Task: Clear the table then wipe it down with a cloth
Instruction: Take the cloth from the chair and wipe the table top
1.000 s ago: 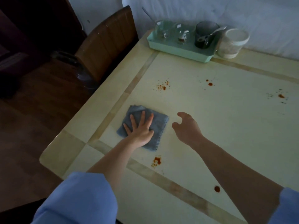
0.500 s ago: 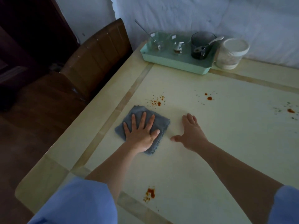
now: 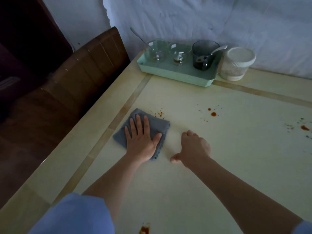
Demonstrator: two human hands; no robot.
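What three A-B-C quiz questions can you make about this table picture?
1. Where is the tray?
A) at the far-left corner of the table
B) on the chair
C) on the floor

2. What colour is the cloth?
A) red
B) grey-blue
C) yellow

3. What is the left hand doing?
A) holding a cup
B) waving in the air
C) pressing flat on the cloth

Answers:
1 A, the tray sits at the table's far-left corner.
2 B, the cloth looks grey-blue.
3 C, the hand lies spread flat on the cloth.
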